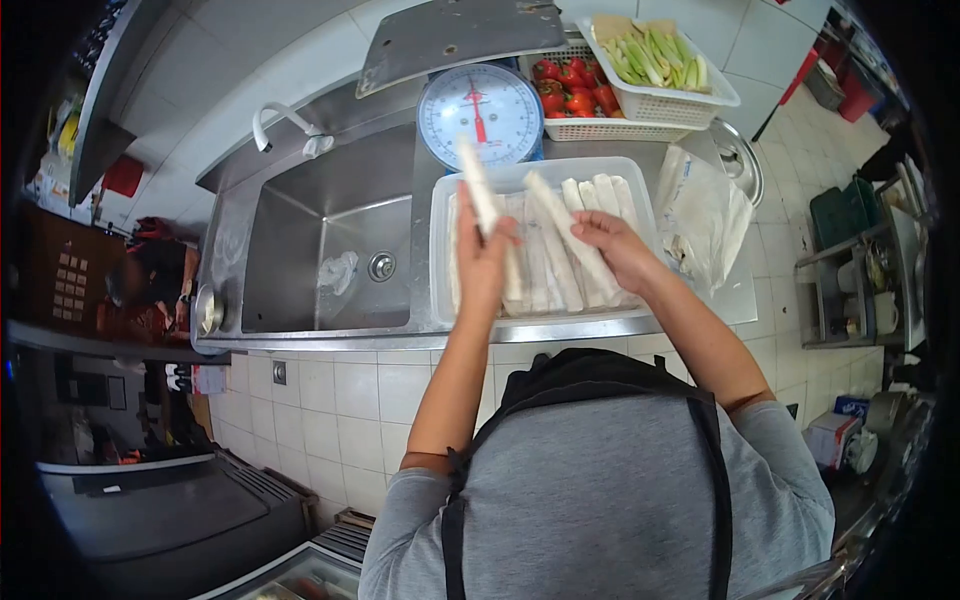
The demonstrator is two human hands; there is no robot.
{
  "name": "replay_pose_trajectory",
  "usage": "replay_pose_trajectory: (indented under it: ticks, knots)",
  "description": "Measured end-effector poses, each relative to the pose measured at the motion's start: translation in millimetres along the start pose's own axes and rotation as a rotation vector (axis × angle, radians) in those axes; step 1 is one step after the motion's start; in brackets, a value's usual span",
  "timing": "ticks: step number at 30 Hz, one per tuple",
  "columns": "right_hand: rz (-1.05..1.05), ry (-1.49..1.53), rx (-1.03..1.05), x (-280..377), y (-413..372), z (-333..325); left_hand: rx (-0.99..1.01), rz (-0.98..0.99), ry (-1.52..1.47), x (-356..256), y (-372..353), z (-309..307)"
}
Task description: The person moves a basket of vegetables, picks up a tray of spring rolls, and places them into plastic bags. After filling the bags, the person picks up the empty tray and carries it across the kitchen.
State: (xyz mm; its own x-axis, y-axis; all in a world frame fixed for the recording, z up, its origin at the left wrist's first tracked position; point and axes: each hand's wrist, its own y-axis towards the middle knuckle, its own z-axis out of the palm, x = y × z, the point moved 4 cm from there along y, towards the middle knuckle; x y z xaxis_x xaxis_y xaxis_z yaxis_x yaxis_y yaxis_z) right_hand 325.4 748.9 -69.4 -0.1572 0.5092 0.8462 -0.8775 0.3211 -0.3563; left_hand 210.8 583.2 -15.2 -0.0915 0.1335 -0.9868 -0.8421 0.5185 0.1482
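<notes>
A translucent plastic tub (441, 265) stands on the steel counter, with several long white sticks (540, 260) lying side by side in it. Over its left part, my left hand (484, 258) is closed around one white stick, its far end (474, 175) tilted up and blurred. My right hand (618, 245) grips another white stick (548, 200) between thumb and fingers, slanted above the rest. Just behind the tub is a dial scale (480, 115) with a red needle, and a worn grey slab (460, 42) sits over it.
Left of the tub is a steel sink (300, 240) with a white faucet (285, 120) and a crumpled plastic bag (339, 272). Baskets of red vegetables (575, 90) and cut green stalks (655, 60) stand at the back right. A larger plastic bag (708, 215) lies right of the tub, near a round metal lid (738, 160).
</notes>
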Motion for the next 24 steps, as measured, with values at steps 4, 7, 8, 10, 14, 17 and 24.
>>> replay_pose_trajectory:
  ticks: [4,7,8,10,14,17,24]
  knots:
    - [-0.211,0.208,0.017,27.1,-1.3,-18.1,-0.272,0.063,-0.276,-13.8,1.0,-19.9]
    - [-0.23,0.107,-0.045,14.2,2.2,29.2,-0.102,-0.033,-0.111,44.8,-10.1,10.7]
    - [-0.213,0.061,-0.047,6.3,2.4,41.5,-0.028,0.169,0.207,30.4,-21.5,40.1]
    - [-0.103,0.248,-0.002,-3.3,-1.0,46.4,0.079,0.211,0.348,22.0,-27.5,60.6]
    - [-0.087,0.218,0.131,-2.5,-7.7,62.8,0.093,-0.162,-0.062,43.7,-10.4,40.5]
    - [-0.003,0.027,0.092,4.6,-16.3,72.5,0.044,-0.246,-0.164,44.5,-6.8,30.5]
    - [-0.345,-1.47,-0.128,-12.2,21.6,34.2,-0.057,-0.646,-0.497,70.0,4.8,-8.8]
